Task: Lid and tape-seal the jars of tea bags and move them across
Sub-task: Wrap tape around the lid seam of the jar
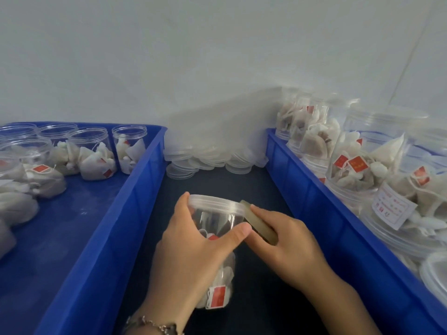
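Between the two crates, the left hand (193,245) grips a lidded jar (215,238) above the tabletop (244,182); the right hand (287,245) pinches a tape roll (260,222) against its lid. Light, smooth plastic, probably slippery: best gripped round the body

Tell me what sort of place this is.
Probably a small packing station for tea. Blue crates on both sides hold many clear jars of tea bags, loose lids are heaped at the back, and the hands work on one jar with a tape roll.
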